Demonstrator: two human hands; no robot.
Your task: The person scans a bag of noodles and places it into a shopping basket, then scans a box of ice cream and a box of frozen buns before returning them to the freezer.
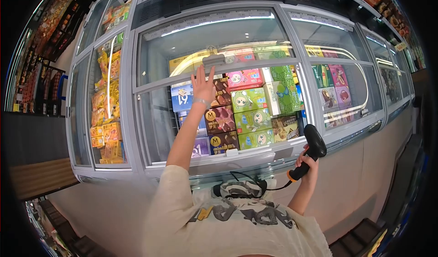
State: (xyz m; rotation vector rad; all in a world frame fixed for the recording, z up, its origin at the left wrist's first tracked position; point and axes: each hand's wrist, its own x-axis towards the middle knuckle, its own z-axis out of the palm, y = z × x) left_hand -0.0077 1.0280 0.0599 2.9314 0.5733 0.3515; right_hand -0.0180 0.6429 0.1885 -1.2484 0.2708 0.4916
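Glass freezer lid (159,56) had left hand (203,84) flat on it, fingers spread, gripping nothing; grey lid handle (213,59) just beyond fingertips, long axis left-right. Right hand (309,163) well below, closed round barcode scanner (314,144)

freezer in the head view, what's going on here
A person stands at a shop chest freezer. Their left hand lies open and flat on the sliding glass lid, fingertips just under its handle. Their right hand grips a black barcode scanner at the freezer's front edge, its cable trailing back to the body. Stacked ice-cream boxes fill the freezer under the glass.
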